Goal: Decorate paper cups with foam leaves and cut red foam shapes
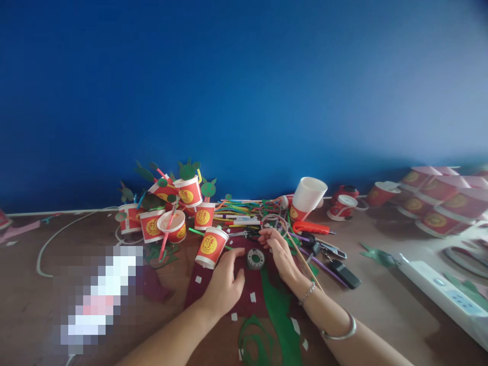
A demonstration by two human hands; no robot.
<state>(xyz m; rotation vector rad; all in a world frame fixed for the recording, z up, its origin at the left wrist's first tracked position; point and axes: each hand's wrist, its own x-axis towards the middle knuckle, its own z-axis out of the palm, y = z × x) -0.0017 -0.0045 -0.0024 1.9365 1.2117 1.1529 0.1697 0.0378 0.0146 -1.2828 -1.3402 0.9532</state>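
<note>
My left hand [225, 282] is open, thumb apart from the fingers, just right of a tilted red-and-white paper cup [212, 248] with a yellow emblem and a green straw. Whether the fingertips touch that cup is hard to tell. A roll of tape [255, 258] lies flat between my hands. Loosely bent, the fingers of my right hand [279, 252] are open beside the tape, and I see nothing in them. Scissors [246, 233] with dark handles lie just beyond its fingertips. Dark red paper [242, 297] and cut green paper [280, 315] spread below both hands.
Decorated cups [186, 193] cluster at back left, near straws and markers [244, 220]. Right of centre are a cup stack [308, 198], an orange utility knife [312, 227] and keys [343, 273]. Farther right are a power strip [446, 292] and piled cups [446, 201].
</note>
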